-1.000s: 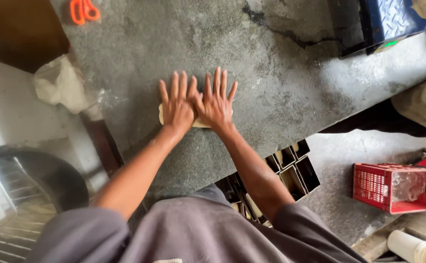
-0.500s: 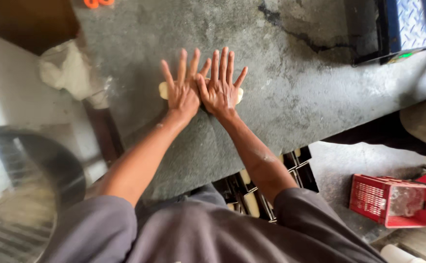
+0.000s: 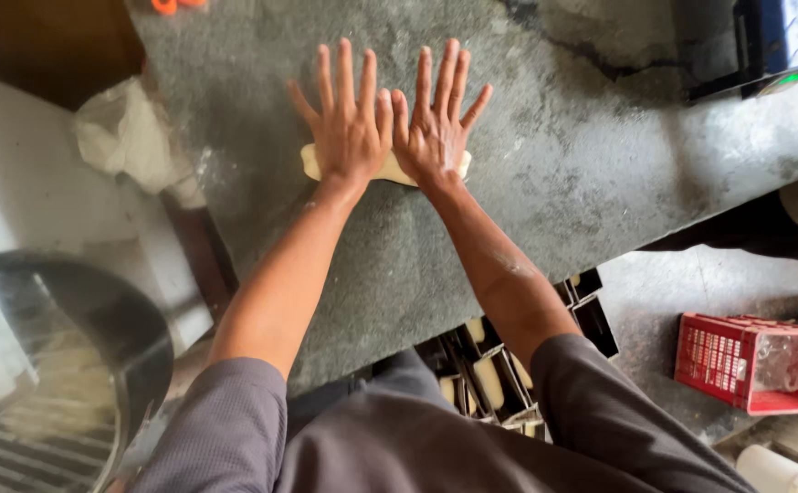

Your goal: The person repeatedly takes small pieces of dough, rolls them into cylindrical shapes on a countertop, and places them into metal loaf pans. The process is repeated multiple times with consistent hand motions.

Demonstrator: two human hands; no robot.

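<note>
both hands lie flat side by side, left hand (image 3: 349,128) and right hand (image 3: 433,128), fingers (image 3: 340,68) spread apart, pressing a pale dough roll (image 3: 388,169) near the middle of the grey stone desk (image 3: 600,164).

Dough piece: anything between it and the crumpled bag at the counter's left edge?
Head view: nothing. Between the dough piece under both hands and the crumpled bag there is only bare stone counter, lightly floured.

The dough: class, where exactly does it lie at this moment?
In the head view, the dough lies on the grey stone counter, pressed under the left hand and right hand, upper centre.
</note>
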